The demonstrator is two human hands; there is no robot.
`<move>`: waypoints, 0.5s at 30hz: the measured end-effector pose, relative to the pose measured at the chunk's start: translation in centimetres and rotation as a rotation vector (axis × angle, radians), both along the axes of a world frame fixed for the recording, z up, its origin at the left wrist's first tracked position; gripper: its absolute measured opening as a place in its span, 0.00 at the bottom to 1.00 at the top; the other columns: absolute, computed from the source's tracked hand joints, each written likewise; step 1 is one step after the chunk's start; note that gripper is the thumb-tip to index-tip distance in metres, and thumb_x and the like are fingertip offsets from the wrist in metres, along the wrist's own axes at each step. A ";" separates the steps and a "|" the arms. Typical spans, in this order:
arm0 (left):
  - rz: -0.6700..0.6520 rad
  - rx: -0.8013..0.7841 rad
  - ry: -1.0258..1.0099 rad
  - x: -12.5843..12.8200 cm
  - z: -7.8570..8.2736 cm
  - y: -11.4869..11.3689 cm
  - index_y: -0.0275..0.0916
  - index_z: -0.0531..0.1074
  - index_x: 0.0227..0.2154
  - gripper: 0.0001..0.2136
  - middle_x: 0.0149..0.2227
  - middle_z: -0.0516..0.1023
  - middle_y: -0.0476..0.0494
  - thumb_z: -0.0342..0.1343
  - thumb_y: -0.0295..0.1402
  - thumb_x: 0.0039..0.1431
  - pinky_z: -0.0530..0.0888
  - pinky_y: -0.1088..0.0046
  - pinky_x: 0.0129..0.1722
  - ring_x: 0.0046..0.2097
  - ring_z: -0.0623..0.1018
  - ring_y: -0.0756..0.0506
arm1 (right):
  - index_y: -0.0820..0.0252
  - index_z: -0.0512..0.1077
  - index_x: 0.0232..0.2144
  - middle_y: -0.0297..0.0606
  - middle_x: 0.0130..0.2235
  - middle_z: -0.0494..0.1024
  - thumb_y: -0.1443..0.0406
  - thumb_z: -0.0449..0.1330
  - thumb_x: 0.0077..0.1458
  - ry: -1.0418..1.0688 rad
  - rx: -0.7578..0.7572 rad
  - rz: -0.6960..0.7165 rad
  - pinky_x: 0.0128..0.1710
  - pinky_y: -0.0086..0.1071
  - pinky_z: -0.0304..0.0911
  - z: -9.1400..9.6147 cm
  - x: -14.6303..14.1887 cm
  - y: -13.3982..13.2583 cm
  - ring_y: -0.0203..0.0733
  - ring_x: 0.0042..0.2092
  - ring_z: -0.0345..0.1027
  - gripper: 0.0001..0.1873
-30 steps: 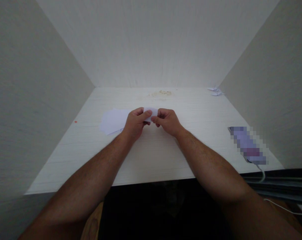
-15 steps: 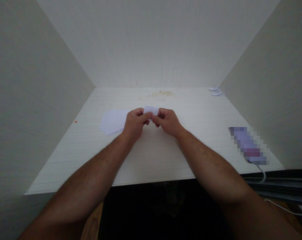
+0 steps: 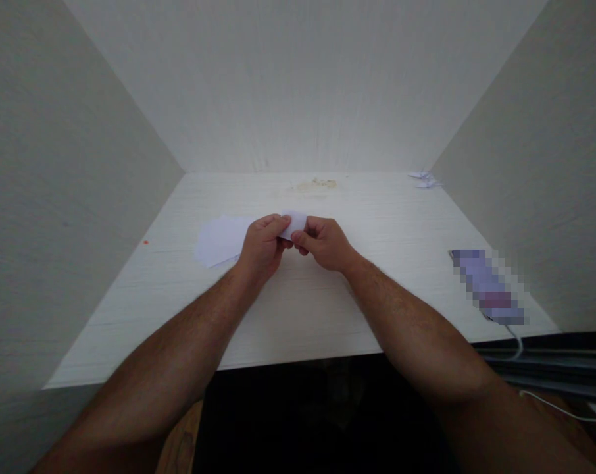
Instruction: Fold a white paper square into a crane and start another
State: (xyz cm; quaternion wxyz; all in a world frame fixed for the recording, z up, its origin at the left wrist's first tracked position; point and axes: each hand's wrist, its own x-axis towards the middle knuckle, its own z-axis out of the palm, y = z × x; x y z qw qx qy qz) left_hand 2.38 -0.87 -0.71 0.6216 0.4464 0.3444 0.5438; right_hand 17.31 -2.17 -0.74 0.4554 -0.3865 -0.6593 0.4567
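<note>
A small piece of white paper (image 3: 295,224) is held between my two hands above the middle of the table. My left hand (image 3: 264,242) pinches its left side, thumb lying on top. At the lower right edge, my right hand (image 3: 326,243) grips the same paper between thumb and curled fingers. The fingers behind the paper are partly hidden. Just left of my left hand lies a loose stack of white paper sheets (image 3: 222,240), partly covered by that hand.
The white table (image 3: 298,316) is walled in at the back and both sides. Small folded white paper pieces (image 3: 426,180) lie in the far right corner. A blurred-out phone-like device (image 3: 485,283) with a white cable (image 3: 518,342) rests at right. A small orange spot (image 3: 146,242) marks the left side.
My left thumb has shifted up and left along the paper, away from the right thumb. The paper has tilted slightly. Both hands still grip it.
</note>
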 end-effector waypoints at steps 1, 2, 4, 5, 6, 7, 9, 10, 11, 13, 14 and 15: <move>-0.004 -0.001 -0.001 0.0 0.0 0.0 0.38 0.67 0.18 0.13 0.16 0.66 0.50 0.64 0.36 0.50 0.66 0.72 0.21 0.20 0.67 0.51 | 0.61 0.70 0.27 0.31 0.22 0.73 0.54 0.62 0.55 -0.007 0.001 -0.005 0.25 0.28 0.60 0.0 0.0 0.0 0.31 0.24 0.65 0.16; -0.011 -0.001 -0.003 0.0 0.0 0.0 0.38 0.68 0.18 0.13 0.17 0.66 0.50 0.64 0.36 0.50 0.66 0.72 0.21 0.20 0.67 0.51 | 0.61 0.70 0.27 0.32 0.22 0.74 0.55 0.62 0.55 -0.014 0.003 -0.011 0.26 0.28 0.60 0.1 0.0 -0.1 0.31 0.24 0.65 0.15; -0.016 -0.002 -0.018 0.1 0.1 0.0 0.38 0.68 0.18 0.12 0.17 0.66 0.50 0.64 0.35 0.50 0.65 0.73 0.20 0.20 0.67 0.51 | 0.60 0.69 0.26 0.32 0.23 0.74 0.56 0.62 0.55 -0.026 0.007 -0.022 0.26 0.28 0.60 0.2 0.0 -0.1 0.32 0.25 0.65 0.14; -0.011 -0.002 -0.028 0.1 0.2 0.0 0.37 0.68 0.18 0.12 0.17 0.66 0.50 0.64 0.35 0.50 0.65 0.73 0.20 0.20 0.66 0.51 | 0.60 0.68 0.26 0.31 0.22 0.74 0.57 0.63 0.54 -0.030 0.011 -0.027 0.27 0.28 0.60 0.2 0.0 -0.1 0.32 0.25 0.66 0.14; -0.003 -0.002 -0.037 0.1 0.3 0.0 0.37 0.68 0.18 0.13 0.17 0.66 0.50 0.65 0.35 0.49 0.64 0.74 0.20 0.20 0.66 0.52 | 0.60 0.68 0.26 0.31 0.22 0.74 0.57 0.63 0.54 -0.032 0.016 -0.030 0.27 0.28 0.60 0.2 0.0 -0.1 0.32 0.25 0.66 0.13; 0.004 -0.002 -0.046 0.1 0.4 0.0 0.37 0.68 0.18 0.13 0.17 0.66 0.51 0.65 0.34 0.49 0.64 0.75 0.20 0.20 0.66 0.52 | 0.60 0.68 0.26 0.31 0.22 0.74 0.58 0.63 0.54 -0.033 0.021 -0.033 0.26 0.28 0.60 0.2 0.0 -0.1 0.32 0.25 0.66 0.13; 0.007 0.001 -0.055 0.1 0.5 -0.1 0.37 0.68 0.18 0.13 0.17 0.66 0.51 0.65 0.34 0.49 0.64 0.75 0.20 0.20 0.66 0.53 | 0.60 0.67 0.26 0.31 0.22 0.74 0.59 0.63 0.53 -0.031 0.025 -0.033 0.26 0.27 0.60 0.3 0.0 -0.1 0.32 0.25 0.66 0.12; 0.001 0.001 -0.054 0.1 0.5 -0.1 0.37 0.68 0.18 0.13 0.17 0.67 0.51 0.65 0.35 0.49 0.65 0.75 0.20 0.20 0.66 0.53 | 0.60 0.67 0.26 0.31 0.22 0.74 0.59 0.63 0.53 -0.031 0.024 -0.030 0.26 0.27 0.60 0.3 0.1 -0.1 0.32 0.25 0.66 0.12; -0.009 0.000 -0.046 0.1 0.5 -0.1 0.37 0.69 0.19 0.13 0.17 0.67 0.51 0.65 0.35 0.50 0.66 0.75 0.21 0.20 0.67 0.53 | 0.60 0.68 0.26 0.31 0.23 0.74 0.59 0.63 0.53 -0.031 0.021 -0.025 0.26 0.27 0.60 0.3 0.1 -0.1 0.32 0.25 0.66 0.12; -0.024 -0.002 -0.022 0.0 0.5 -0.2 0.37 0.69 0.20 0.14 0.18 0.67 0.51 0.65 0.38 0.51 0.68 0.73 0.22 0.21 0.68 0.52 | 0.60 0.68 0.26 0.32 0.23 0.75 0.58 0.63 0.54 -0.031 0.015 -0.011 0.27 0.28 0.61 0.4 0.3 -0.1 0.32 0.26 0.67 0.12; -0.027 0.000 -0.010 0.0 0.4 -0.2 0.38 0.68 0.20 0.14 0.18 0.67 0.51 0.65 0.39 0.51 0.69 0.73 0.22 0.21 0.68 0.51 | 0.60 0.68 0.26 0.32 0.23 0.75 0.58 0.63 0.54 -0.030 0.013 -0.004 0.27 0.28 0.62 0.4 0.3 -0.1 0.32 0.26 0.68 0.13; -0.027 0.002 0.000 0.0 0.4 -0.2 0.38 0.68 0.21 0.14 0.18 0.67 0.51 0.65 0.39 0.51 0.69 0.72 0.23 0.21 0.68 0.51 | 0.60 0.67 0.26 0.32 0.23 0.75 0.57 0.63 0.54 -0.025 0.013 0.002 0.27 0.28 0.62 0.4 0.4 0.0 0.32 0.26 0.68 0.13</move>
